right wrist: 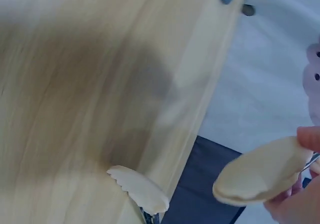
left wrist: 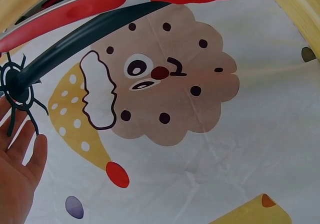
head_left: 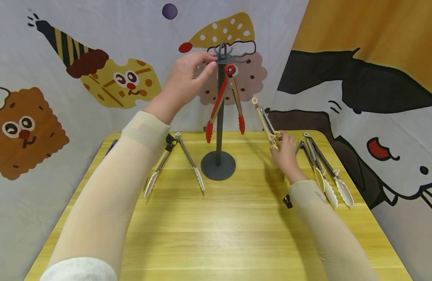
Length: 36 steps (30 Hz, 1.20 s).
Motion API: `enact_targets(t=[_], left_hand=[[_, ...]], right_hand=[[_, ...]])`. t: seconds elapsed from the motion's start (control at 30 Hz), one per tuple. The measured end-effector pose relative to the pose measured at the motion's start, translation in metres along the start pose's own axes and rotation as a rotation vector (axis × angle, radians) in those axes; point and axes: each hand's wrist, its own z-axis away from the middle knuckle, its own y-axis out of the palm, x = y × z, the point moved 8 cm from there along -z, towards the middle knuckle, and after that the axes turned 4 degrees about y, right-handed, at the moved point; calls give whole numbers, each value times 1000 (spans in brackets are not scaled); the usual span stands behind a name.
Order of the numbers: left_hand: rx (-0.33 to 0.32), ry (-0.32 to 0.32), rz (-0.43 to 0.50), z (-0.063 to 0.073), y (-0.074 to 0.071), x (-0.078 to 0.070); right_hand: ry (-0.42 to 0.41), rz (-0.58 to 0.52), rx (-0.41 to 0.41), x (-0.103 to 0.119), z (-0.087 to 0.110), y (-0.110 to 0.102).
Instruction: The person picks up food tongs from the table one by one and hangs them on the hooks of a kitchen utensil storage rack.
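Note:
A dark grey stand (head_left: 219,144) with a ring of hooks on top stands upright on the table. My left hand (head_left: 182,80) pinches a hook at its top; in the left wrist view the fingers (left wrist: 20,156) lie against the hook ring (left wrist: 19,96). Red-tipped tongs (head_left: 219,97) hang spread from a hook on the right side. To the right of the stand, my right hand (head_left: 285,154) grips cream tongs (head_left: 266,121) above the table, ring end up and forward. One broad cream tip (right wrist: 260,174) of them shows beside the fingers in the right wrist view.
White-tipped tongs (head_left: 189,152) lie spread on the table left of the stand, a black-and-yellow piece (head_left: 171,143) by them. More pale-tipped tongs (head_left: 321,164) lie at the right, partly behind my right arm. A printed cloth (head_left: 188,113) hangs behind the wooden table (head_left: 216,230).

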Motion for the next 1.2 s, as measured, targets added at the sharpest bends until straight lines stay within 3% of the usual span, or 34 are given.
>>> enact_targets(t=[0.27, 0.6, 0.9, 1.2], left_hand=[[4, -7, -4, 1, -1, 0], [8, -13, -7, 1, -1, 0], [12, -19, -1, 1, 0, 1], [21, -32, 4, 1, 1, -1]], right_hand=[[-44, -313, -40, 9, 1, -18], [-10, -525, -91, 28, 8, -38], [-78, -779, -72, 52, 18, -51], [-105, -869, -64, 50, 9, -48]])
